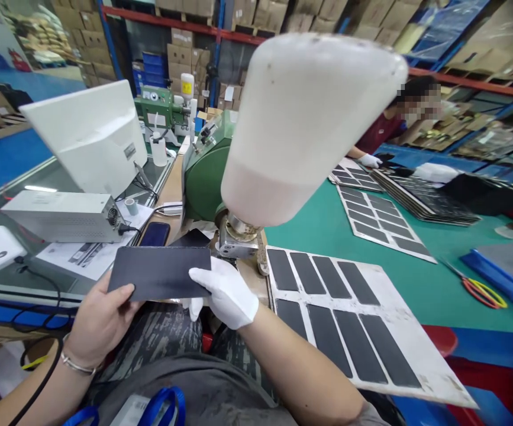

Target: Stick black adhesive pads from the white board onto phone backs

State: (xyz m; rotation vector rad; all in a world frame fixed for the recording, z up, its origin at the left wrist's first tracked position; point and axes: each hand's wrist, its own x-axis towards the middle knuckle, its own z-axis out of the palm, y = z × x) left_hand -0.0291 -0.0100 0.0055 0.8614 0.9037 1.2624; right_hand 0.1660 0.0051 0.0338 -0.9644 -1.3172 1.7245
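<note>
A flat black rectangular panel (161, 273) is held up in front of my lap. At its lower left, my left hand (105, 313) grips it bare, thumb on top and fingers underneath. Gloved in white, my right hand (229, 293) pinches the panel's right end. Just beyond stands a green machine (209, 168) with a large, translucent white bottle (305, 130) tipped over its metal head (238, 239). Right of my right arm lies a white board (398, 302) bearing two rows of similar black panels (354, 281).
On the left are a white monitor (92, 136), a grey metal box (61, 216) and a phone (155, 234). Scissors (482, 290) and a blue tray (500, 272) lie right on the green table (442, 284). Across it, a co-worker's gloved hand (369, 160) is near another board (356, 177).
</note>
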